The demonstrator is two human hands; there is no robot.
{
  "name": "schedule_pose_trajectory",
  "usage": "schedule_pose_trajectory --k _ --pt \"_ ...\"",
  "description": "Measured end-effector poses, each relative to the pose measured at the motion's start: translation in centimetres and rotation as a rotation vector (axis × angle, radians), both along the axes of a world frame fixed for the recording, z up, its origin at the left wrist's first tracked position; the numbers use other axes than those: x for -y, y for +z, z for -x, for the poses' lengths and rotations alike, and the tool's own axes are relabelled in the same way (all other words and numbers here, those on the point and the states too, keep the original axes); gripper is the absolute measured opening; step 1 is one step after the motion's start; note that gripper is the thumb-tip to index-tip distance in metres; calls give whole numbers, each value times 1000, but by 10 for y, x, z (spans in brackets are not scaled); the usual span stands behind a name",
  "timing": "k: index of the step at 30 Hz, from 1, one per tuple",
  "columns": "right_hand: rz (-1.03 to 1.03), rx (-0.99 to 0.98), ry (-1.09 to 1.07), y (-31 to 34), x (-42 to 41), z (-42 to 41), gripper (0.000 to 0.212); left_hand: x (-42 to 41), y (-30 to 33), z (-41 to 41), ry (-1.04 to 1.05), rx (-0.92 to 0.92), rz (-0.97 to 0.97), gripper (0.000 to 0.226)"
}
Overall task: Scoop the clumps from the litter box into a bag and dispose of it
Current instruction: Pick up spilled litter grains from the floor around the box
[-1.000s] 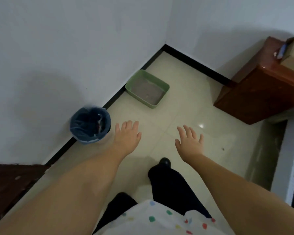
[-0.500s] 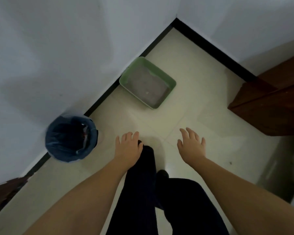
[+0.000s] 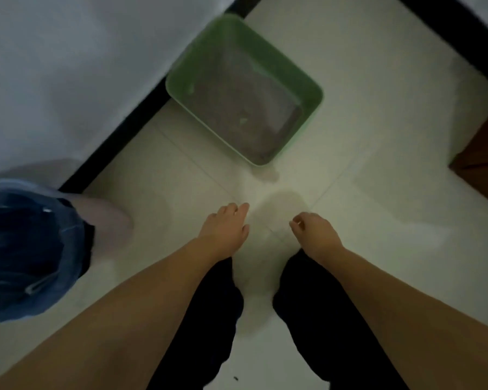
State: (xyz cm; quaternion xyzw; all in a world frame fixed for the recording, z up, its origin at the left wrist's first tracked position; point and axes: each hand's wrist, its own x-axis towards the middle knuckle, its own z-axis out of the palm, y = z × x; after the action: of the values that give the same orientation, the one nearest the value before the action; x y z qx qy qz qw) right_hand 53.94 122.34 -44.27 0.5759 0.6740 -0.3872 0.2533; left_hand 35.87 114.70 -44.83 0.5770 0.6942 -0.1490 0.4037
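Straight ahead and a touch to the right of both hands: the green litter box (image 3: 244, 88), on the pale floor tiles (image 3: 350, 153), its far left side tucked against the black skirting (image 3: 130, 119) under the white wall. Long axis running from upper left to lower right, so its near corner points almost at the gap between the hands. Grey litter inside, with one small pale fleck near the middle; clumps too blurred to make out. Left hand (image 3: 226, 229) held out low, fingers relaxed and loosely spread, holding nothing. Right hand (image 3: 314, 232) likewise bare, fingers drooping in a loose curl, nothing pinched. Both well short of the box, the right probably a shade nearer to that corner. Off to the far left, by the wall, a bin lined with a blue bag (image 3: 26, 249), closer to the left arm. No scoop visible anywhere. Likely next: crouching closer before any reach.
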Motion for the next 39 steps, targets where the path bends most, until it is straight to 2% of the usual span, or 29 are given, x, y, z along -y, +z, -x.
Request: schedule_pose_trajectory --k 3,6,9,13,17,20,22,29,35,37,39 --pt "2 -38 -51 -84 -18 -5 34 -12 -85 -2 20 84 121 48" --pt "-37 -72 -118 -155 -35 -6 33 -45 -155 8 -134 119 273 43" --pt "-176 -144 -201 -211 -49 1 28 -88 -204 15 -150 50 100 31" --pt "-379 -246 -193 -257 -69 16 19 -92 -242 21 -19 102 -176 25" --pt "-437 -283 -76 -277 -80 27 22 -89 -253 41 -21 129 -330 24" --pt "-396 -241 -20 -278 -82 31 27 -85 -264 35 142 151 -379 24" --pt "-395 -211 22 -280 -83 33 28 -79 -274 18 163 154 -424 26" --pt "-573 -231 83 -296 -78 30 18 -79 -300 3 -167 -5 -602 37" --pt "-573 -185 108 -297 -79 34 24 -84 -305 5 -301 -17 -703 22" --pt "-574 -212 33 -299 -82 32 23 -88 -305 4 -367 -38 -721 19" --pt "-600 -303 -157 -293 -86 27 18 -92 -305 3 -435 -36 -739 20"
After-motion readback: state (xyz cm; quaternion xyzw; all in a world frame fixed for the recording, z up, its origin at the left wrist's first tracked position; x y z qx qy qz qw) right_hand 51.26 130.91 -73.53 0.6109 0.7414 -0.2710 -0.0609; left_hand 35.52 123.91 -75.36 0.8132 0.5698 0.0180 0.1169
